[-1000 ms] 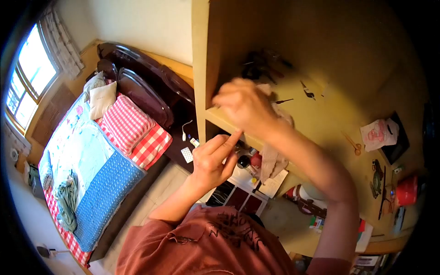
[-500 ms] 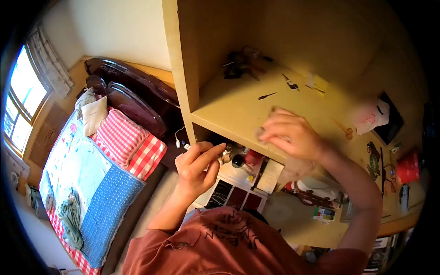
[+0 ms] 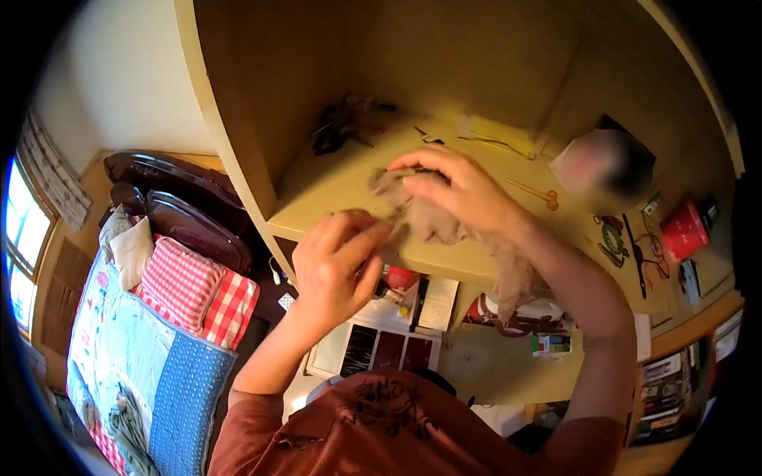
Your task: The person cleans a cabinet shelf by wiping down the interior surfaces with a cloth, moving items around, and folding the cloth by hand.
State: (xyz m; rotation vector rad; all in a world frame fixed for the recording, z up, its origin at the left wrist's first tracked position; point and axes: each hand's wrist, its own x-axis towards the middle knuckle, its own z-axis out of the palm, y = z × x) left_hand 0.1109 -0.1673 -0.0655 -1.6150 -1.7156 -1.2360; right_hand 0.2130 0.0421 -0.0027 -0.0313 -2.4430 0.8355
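Note:
My right hand (image 3: 460, 189) is over the shelf board (image 3: 317, 186), its fingers closed on a crumpled grey-beige cloth (image 3: 438, 222). The loose end of the cloth hangs below my wrist, past the shelf's front edge. My left hand (image 3: 335, 266) is at that edge, thumb and fingers pinched together. At its fingertips is something small and dark, too blurred to name, close to the cloth. Behind my right hand lie a small dark item (image 3: 429, 136) and a yellow packet (image 3: 496, 135). A pair of orange-handled scissors (image 3: 548, 197) rests to the right.
Dark tangled items (image 3: 337, 135) sit at the shelf's back left. On the right are eyeglasses (image 3: 652, 255), a green coiled item (image 3: 613, 242) and a red cup (image 3: 684, 228). Boxes and bottles stand on the lower desk (image 3: 500, 369). A bed (image 3: 127, 317) is at left.
My view has shifted, so the shelf sits further left. My right hand has moved back over the shelf with the cloth, which now shows plainly. The hands are closer together.

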